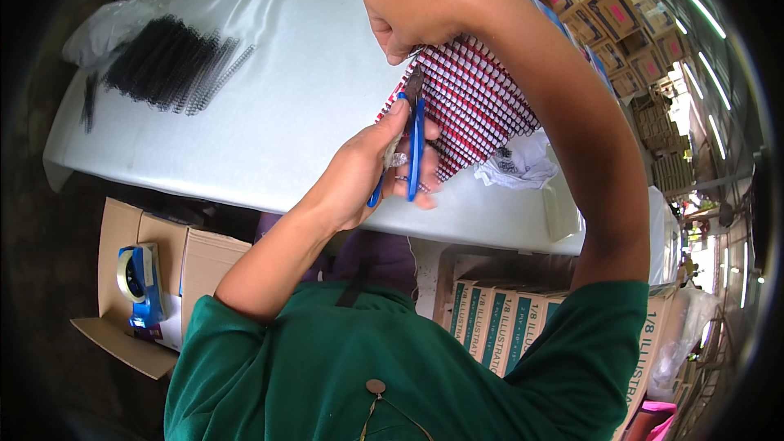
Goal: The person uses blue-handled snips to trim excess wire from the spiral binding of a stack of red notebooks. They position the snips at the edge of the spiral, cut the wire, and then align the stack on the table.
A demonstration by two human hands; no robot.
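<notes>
My left hand (367, 155) is closed around blue-handled pliers (416, 151), thumb on one side and fingers on the other. Their dark jaws point away from me, toward the far left corner of a stack of spiral-bound books (478, 98). Rows of dark coils run across the stack's red and white edges. My right arm bends round the stack's right side, and my right hand (412, 16) is closed at that far corner, close to the jaw tips. A thin bit of wire shows beside its fingertips; what the fingers pinch is hidden.
A heap of black plastic coils (167, 65) lies on the white-covered table (286, 114) at left, by clear plastic. Crumpled white wrapping (518, 165) sits right of the books. Below the table's edge are an open carton (216, 257) with a blue tape dispenser (147, 286) and boxes (498, 318).
</notes>
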